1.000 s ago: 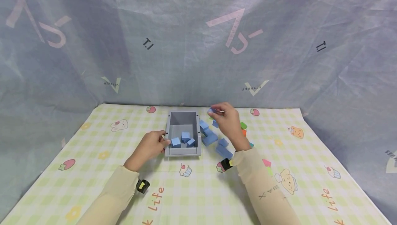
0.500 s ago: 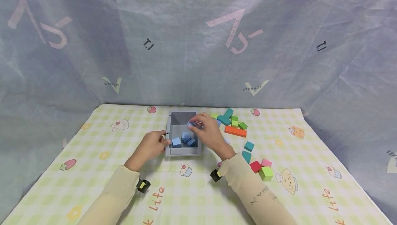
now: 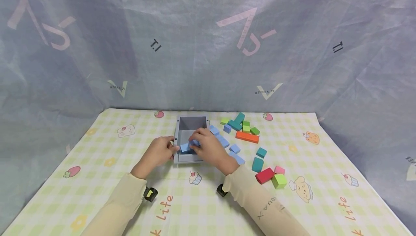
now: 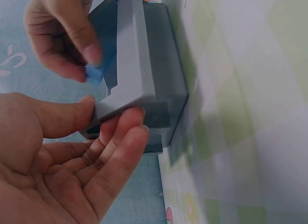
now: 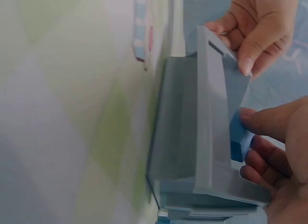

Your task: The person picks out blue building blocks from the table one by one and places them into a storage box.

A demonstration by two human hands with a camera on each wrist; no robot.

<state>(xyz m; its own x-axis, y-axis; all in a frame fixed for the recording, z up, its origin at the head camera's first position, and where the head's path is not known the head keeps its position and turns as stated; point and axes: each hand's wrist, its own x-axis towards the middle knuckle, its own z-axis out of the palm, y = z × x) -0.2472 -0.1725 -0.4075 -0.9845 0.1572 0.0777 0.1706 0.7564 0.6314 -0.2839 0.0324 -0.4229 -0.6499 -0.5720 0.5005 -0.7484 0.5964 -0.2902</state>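
Note:
A grey open-topped box [image 3: 190,159] stands on the checked tablecloth in the head view. My left hand [image 3: 160,151] grips its left side; in the left wrist view the thumb [image 4: 67,119] lies on the rim, with fingertips under the lip. Reaching in over the right wall, my right hand [image 3: 209,147] pinches a small blue block [image 3: 194,143] between thumb and fingers, low inside the box. The right wrist view also shows this blue block [image 5: 239,137] at the thumb tip. Another blue block [image 3: 185,147] lies at the box's near left, and the right hand hides the rest.
Several blue blocks [image 3: 236,157] lie just right of the box. Farther right are an orange bar [image 3: 247,137], teal blocks [image 3: 258,164], green blocks [image 3: 246,129], a red block [image 3: 264,175], a lime cube [image 3: 279,181] and a pink block [image 3: 279,170]. A hanging cloth [image 3: 208,48] borders the table's back.
My right hand has carried the blue block from above the loose blocks leftward to the box, then down and nearer inside it. The left hand keeps its grip on the box.

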